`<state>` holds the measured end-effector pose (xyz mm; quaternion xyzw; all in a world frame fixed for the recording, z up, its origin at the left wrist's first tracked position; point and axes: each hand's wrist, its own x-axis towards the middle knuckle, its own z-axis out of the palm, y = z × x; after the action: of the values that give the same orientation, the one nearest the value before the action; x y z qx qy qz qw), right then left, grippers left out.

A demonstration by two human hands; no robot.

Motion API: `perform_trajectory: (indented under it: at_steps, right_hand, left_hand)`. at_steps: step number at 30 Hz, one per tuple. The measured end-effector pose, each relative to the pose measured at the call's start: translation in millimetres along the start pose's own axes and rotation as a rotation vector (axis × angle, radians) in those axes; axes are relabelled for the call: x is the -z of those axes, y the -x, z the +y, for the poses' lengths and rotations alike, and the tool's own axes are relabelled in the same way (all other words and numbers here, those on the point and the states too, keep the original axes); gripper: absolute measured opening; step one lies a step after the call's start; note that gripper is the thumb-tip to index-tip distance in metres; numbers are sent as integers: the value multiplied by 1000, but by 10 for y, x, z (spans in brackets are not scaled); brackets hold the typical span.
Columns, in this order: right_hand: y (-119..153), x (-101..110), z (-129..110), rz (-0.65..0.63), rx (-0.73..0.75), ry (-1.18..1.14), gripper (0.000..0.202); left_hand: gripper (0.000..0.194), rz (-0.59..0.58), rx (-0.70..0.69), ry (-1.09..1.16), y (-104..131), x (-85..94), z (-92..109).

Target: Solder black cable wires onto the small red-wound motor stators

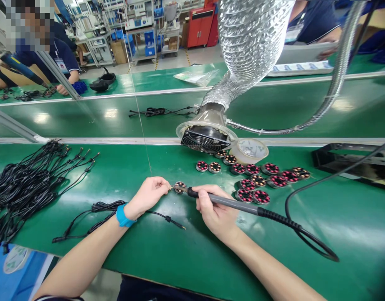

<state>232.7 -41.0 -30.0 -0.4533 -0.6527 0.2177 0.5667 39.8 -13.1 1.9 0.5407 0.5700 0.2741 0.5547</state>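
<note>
My right hand (216, 211) grips a soldering iron (233, 203) like a pen. Its tip reaches a small round metal-rimmed part (180, 187) with a dotted face, lying on the green bench. At the left of that part, my left hand (151, 192) pinches a thin wire end with a gold-coloured tip. A black cable (109, 206) lies coiled behind my left wrist. One cable branch (168, 218) with a bare end comes out from under the wrist. The pinched part of the wire is mostly hidden by my fingers.
Several round parts with pink-and-black faces (261, 197) lie to the right, beside a tape roll (250, 150). A fume duct with a fan (206, 140) hangs above. Many black cables (26, 184) are piled at left. A black holder (352, 165) stands right. A co-worker (64, 56) sits opposite.
</note>
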Motion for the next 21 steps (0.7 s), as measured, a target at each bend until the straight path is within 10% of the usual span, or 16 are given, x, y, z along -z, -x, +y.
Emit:
perform_trajectory:
  at_steps: [21]
  right_hand:
    - [-50,-51,-56,-76,32,73,14]
  left_hand:
    - [18,1,-3,5,2,-7,10]
